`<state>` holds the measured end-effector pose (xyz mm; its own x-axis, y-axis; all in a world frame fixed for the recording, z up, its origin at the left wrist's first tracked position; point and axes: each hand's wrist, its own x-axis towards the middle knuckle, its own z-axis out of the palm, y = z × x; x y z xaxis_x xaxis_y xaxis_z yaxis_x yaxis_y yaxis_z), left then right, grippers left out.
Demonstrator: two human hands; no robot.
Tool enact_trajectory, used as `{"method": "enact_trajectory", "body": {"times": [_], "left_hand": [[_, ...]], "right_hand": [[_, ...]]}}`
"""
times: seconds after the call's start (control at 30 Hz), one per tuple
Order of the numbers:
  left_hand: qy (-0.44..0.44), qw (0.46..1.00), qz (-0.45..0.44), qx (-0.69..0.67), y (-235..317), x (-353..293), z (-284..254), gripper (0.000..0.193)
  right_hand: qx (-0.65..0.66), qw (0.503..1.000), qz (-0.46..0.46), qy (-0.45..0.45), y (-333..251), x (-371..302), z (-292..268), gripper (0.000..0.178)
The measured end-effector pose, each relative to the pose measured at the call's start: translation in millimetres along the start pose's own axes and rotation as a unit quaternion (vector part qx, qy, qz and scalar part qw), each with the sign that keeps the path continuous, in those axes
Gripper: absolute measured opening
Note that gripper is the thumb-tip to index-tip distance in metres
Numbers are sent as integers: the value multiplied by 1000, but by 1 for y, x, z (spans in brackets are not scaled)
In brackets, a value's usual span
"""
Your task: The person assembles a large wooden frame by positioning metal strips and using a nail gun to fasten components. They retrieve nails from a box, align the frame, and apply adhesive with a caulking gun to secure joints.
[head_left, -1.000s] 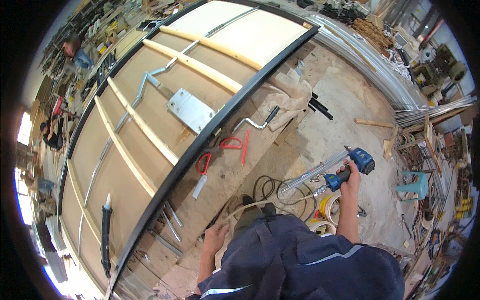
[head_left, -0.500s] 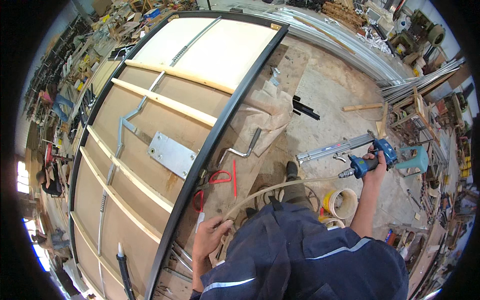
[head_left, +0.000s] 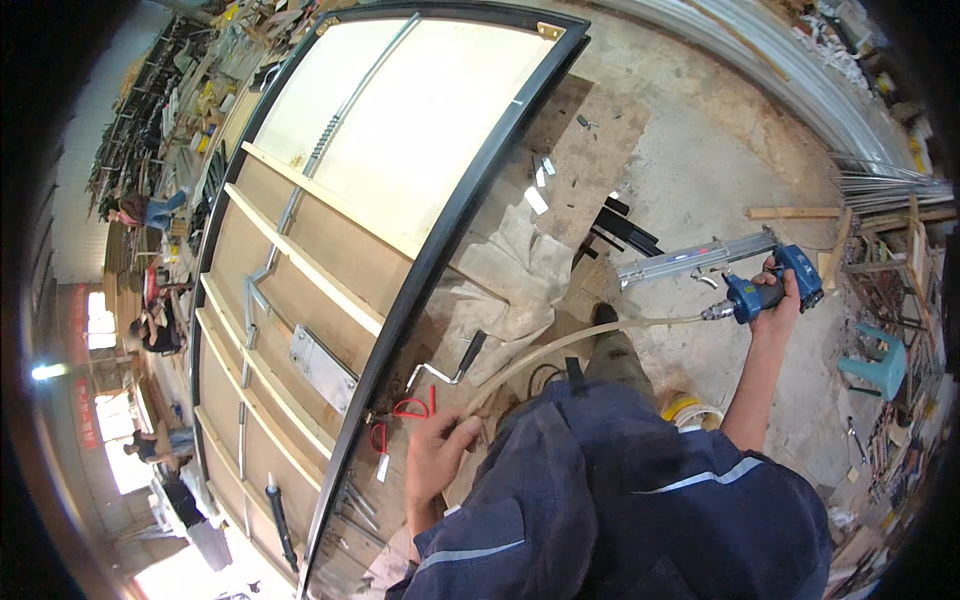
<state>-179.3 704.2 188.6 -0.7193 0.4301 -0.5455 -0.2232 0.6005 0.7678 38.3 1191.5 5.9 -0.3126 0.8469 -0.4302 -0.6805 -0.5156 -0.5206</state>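
Observation:
My right hand (head_left: 775, 300) is wrapped round the grip of a blue air-powered nail gun (head_left: 742, 300) with a long silver magazine (head_left: 695, 262), held out to the right. A pale, see-through air hose (head_left: 570, 340) curves from its grip end across to my left hand (head_left: 440, 455), which is closed on it. Left of me lies a large panel with a black frame (head_left: 445, 215). Wooden slats (head_left: 300, 255) cross it, a bent metal rod runs along it, and a metal plate (head_left: 322, 370) sits near its middle. The gun is apart from the panel.
A crank handle (head_left: 467, 358) and red-handled scissors (head_left: 378, 437) lie between me and the panel. A yellow-white bucket (head_left: 692, 412) stands by my leg, a teal stool (head_left: 880, 368) at right. Black strips (head_left: 628, 230) lie ahead. Several people (head_left: 160, 210) are at far left.
My view has shifted, bringing more of the left wall and the people into sight. Both hands keep their hold on the nail gun and the hose; the gun appears slightly farther right.

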Motion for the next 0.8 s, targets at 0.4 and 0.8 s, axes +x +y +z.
{"method": "enact_trajectory", "body": {"times": [0.4,0.8], "left_hand": [[-160,982,6,105,89,138,81,32],[98,877,241,404,86,368,141,54]], "right_hand": [[94,994,61,-9,-54,134,-48,44],[-13,1000,25,-8,-96,125,-85,51]]}}
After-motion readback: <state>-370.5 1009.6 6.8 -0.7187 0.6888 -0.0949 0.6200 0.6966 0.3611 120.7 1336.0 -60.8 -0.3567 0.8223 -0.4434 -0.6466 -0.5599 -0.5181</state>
